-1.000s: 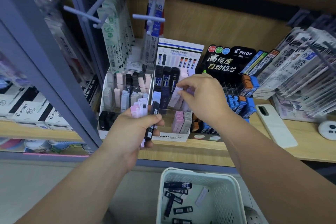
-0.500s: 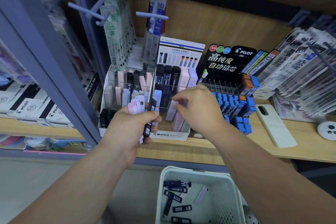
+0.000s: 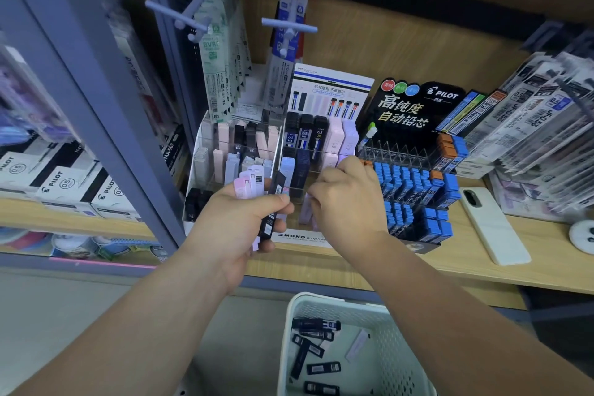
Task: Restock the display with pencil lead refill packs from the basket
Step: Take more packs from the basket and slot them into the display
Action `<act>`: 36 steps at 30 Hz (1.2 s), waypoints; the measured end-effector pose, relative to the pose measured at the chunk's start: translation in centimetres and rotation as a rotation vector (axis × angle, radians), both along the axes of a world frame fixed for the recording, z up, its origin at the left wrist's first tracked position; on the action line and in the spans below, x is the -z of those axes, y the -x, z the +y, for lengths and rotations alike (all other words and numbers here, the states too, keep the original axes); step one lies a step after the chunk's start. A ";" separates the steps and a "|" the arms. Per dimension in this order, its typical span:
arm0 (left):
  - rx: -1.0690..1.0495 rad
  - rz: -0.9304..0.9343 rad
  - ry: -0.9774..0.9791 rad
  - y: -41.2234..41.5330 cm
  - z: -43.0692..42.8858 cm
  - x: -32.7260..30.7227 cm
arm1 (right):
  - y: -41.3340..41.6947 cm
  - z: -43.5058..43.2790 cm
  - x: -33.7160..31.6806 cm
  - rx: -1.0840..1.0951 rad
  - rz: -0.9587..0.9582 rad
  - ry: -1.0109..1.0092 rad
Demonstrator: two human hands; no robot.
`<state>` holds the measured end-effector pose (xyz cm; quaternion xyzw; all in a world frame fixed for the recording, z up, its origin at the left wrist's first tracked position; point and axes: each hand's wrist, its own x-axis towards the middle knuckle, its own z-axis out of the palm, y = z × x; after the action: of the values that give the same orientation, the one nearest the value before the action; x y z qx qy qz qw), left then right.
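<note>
My right hand (image 3: 348,202) pinches a pale lilac lead refill pack (image 3: 305,212) into the clear acrylic MONO display (image 3: 291,145); my left hand (image 3: 244,225) is closed around a fan of pink and black packs (image 3: 257,183). Several black packs (image 3: 316,325) remain in the white perforated plastic basket (image 3: 395,357), so restocking looks partway done.
</note>
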<state>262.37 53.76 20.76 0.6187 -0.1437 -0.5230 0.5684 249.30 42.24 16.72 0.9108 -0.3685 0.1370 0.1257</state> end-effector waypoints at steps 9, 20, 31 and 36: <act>0.086 0.086 -0.021 0.4 0.2 -0.3 | 0.8 -0.5 0.1 -0.130 -0.273 0.002; 0.276 0.123 0.058 1.3 0.2 -0.5 | 2.3 2.5 -5.5 0.063 -0.842 -1.370; 0.000 0.154 0.024 1.2 -0.7 0.5 | 3.8 1.8 -4.7 0.077 -1.086 -1.347; -0.081 0.137 0.073 1.0 -1.0 0.9 | 3.9 2.4 -4.2 0.037 -0.976 -1.363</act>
<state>261.34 52.75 19.83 0.5656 -0.0984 -0.5348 0.6200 245.36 44.64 20.93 0.6196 -0.3985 0.2611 -0.6238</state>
